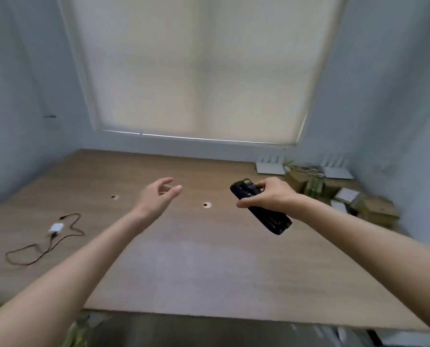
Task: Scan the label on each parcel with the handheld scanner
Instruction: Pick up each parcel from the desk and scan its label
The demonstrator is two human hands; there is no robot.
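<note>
My right hand (269,195) grips a black handheld scanner (271,216) above the wooden table (184,259), its head pointing away to the upper left and its small screen showing near my fingers. My left hand (159,194) hovers over the table's middle with relaxed fingers, holding nothing. Several brown cardboard parcels (374,209) with white labels lie piled at the table's far right corner, well to the right of the scanner.
A white charger (56,227) with a dark looped cable (41,249) lies on the left of the table. Two cable holes (207,204) sit mid-table. White routers (270,167) stand by the window wall at the back right.
</note>
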